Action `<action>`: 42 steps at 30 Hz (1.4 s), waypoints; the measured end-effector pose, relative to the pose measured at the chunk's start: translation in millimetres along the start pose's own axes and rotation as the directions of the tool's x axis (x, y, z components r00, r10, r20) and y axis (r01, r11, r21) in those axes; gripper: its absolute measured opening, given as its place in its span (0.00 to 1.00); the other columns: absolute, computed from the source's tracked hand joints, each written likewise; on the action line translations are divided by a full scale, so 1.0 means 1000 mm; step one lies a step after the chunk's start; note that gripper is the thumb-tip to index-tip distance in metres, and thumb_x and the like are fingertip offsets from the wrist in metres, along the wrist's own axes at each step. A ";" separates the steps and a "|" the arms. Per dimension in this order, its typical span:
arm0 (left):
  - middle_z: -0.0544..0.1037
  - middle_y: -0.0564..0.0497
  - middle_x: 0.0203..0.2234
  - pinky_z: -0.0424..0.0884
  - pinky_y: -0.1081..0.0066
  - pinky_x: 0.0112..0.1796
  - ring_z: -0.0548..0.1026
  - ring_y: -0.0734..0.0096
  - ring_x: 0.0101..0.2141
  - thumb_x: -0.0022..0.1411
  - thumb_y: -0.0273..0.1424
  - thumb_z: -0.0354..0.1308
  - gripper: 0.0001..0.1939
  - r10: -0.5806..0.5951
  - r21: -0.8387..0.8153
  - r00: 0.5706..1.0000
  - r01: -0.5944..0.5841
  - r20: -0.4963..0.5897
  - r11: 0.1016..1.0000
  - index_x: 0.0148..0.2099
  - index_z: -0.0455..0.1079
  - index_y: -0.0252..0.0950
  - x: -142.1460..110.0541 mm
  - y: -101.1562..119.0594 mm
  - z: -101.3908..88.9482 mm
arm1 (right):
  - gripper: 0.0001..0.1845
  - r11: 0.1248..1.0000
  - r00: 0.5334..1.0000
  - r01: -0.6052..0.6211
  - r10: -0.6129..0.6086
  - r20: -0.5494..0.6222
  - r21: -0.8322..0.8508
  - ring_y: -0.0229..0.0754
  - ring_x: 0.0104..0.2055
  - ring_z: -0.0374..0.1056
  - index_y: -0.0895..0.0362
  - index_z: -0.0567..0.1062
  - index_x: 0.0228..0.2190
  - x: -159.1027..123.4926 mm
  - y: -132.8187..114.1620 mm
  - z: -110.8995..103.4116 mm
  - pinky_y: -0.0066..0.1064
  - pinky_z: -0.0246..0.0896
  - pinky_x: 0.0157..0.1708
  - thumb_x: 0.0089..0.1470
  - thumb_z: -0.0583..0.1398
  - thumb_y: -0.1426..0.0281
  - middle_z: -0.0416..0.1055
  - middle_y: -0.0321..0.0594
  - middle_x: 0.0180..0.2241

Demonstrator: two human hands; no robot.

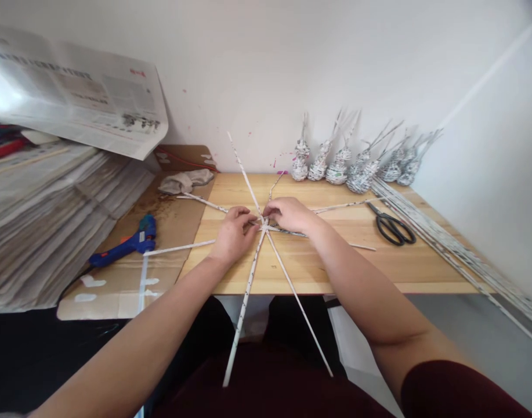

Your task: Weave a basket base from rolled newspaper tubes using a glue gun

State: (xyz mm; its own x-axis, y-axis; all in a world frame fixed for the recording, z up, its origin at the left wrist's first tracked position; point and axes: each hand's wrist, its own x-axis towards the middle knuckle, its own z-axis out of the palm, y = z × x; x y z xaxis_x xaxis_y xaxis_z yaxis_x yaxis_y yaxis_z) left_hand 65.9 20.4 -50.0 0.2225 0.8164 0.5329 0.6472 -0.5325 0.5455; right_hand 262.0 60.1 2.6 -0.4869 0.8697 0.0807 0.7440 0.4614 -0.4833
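Several rolled newspaper sticks (250,278) cross at one centre on the wooden table and fan out like spokes; two reach over the front edge. My left hand (236,232) is at the left of the crossing, fingers bent and closed around the paper sticks there. From the right, my right hand (288,213) pinches at the top of the crossing, its fingertips partly hidden behind the hand. Both hands touch the sticks close to the centre, only a small gap apart.
Several woven paper gourd shapes (337,168) stand along the wall. Black-handled scissors (393,227) lie right, beside a bundle of long paper sticks (440,238). At left are a blue glue gun (129,242) on cardboard (170,232), a cloth (186,180) and stacked newspapers (52,215).
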 end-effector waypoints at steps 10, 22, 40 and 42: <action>0.72 0.45 0.39 0.70 0.58 0.49 0.71 0.59 0.44 0.59 0.28 0.60 0.06 0.059 0.090 0.998 -0.061 0.024 0.994 0.40 0.75 0.36 0.002 0.008 -0.003 | 0.09 0.985 0.996 -0.074 0.066 0.054 0.158 0.35 0.33 0.72 0.57 0.80 0.35 -0.005 0.000 -0.003 0.24 0.61 0.34 0.53 0.61 0.79 0.79 0.37 0.32; 0.76 0.46 0.34 0.69 0.60 0.46 0.72 0.60 0.41 0.60 0.26 0.58 0.04 0.084 0.109 0.994 -0.091 0.064 0.990 0.37 0.74 0.36 0.002 0.012 -0.005 | 0.06 0.991 0.993 -0.113 0.115 -0.035 0.065 0.37 0.33 0.72 0.56 0.80 0.30 -0.001 -0.006 0.008 0.25 0.61 0.34 0.47 0.65 0.77 0.79 0.36 0.32; 0.73 0.47 0.35 0.70 0.60 0.47 0.71 0.60 0.42 0.59 0.29 0.60 0.03 0.074 0.105 0.992 -0.084 0.101 0.991 0.38 0.72 0.36 0.001 0.014 -0.006 | 0.06 0.987 0.988 -0.153 0.151 0.041 0.054 0.35 0.33 0.72 0.57 0.81 0.31 0.003 -0.003 0.007 0.23 0.58 0.30 0.48 0.64 0.77 0.80 0.35 0.32; 0.74 0.47 0.35 0.70 0.60 0.47 0.71 0.60 0.42 0.59 0.29 0.60 0.03 0.066 0.108 0.993 -0.077 0.103 0.991 0.38 0.72 0.37 0.001 0.013 -0.005 | 0.06 0.985 0.986 -0.164 0.162 0.036 0.061 0.35 0.32 0.72 0.57 0.81 0.31 0.001 -0.004 0.006 0.23 0.58 0.30 0.48 0.65 0.77 0.79 0.35 0.31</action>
State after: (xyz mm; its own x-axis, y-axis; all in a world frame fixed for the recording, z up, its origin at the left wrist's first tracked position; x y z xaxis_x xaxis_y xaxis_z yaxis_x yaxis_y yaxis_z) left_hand 70.7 13.0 -38.7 0.3384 0.7983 0.4981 0.7034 -0.5663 0.4297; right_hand 255.5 58.2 0.1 -0.3758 0.9262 -0.0300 0.7846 0.3008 -0.5422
